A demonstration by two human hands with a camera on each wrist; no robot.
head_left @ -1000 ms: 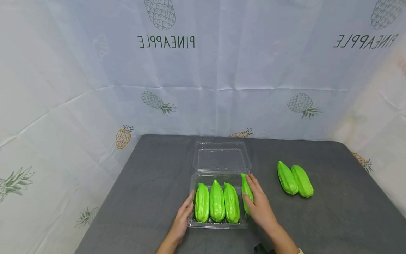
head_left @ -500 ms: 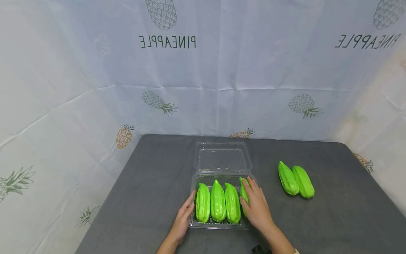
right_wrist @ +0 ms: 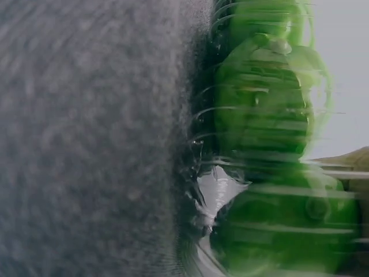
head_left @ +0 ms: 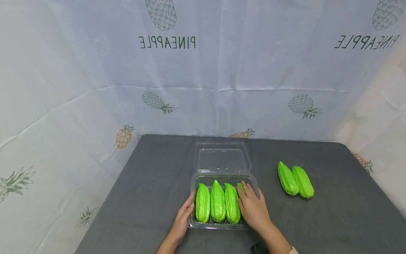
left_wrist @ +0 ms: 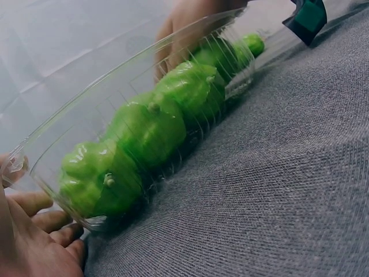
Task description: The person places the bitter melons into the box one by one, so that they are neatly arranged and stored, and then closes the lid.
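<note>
In the head view, an open clear plastic box (head_left: 219, 227) stands on the dark table, with three ridged green bitter melons (head_left: 217, 203) side by side in it. My right hand (head_left: 253, 210) reaches over its right side and grips a fourth bitter melon (head_left: 240, 185) from above. Most of that melon is hidden under the palm, only its tip showing. At the left side, my left hand (head_left: 182, 218) touches the box wall, its fingers extended along it; the left wrist view shows the thumb near the rim corner. Blurred melons (right_wrist: 265, 104) fill the right wrist view behind the wall.
The box's hinged lid (head_left: 222, 158) lies folded back behind it. Two more bitter melons (head_left: 295, 180) lie together at the right of the table (head_left: 158, 183). A white pineapple-print cloth (head_left: 203, 70) hangs behind. A dark wrist-worn device (head_left: 258, 248) is near the right forearm.
My right hand has moved left with the fourth bitter melon, from the box's right edge to beside the third melon. The left hand has stayed at the box's left wall.
</note>
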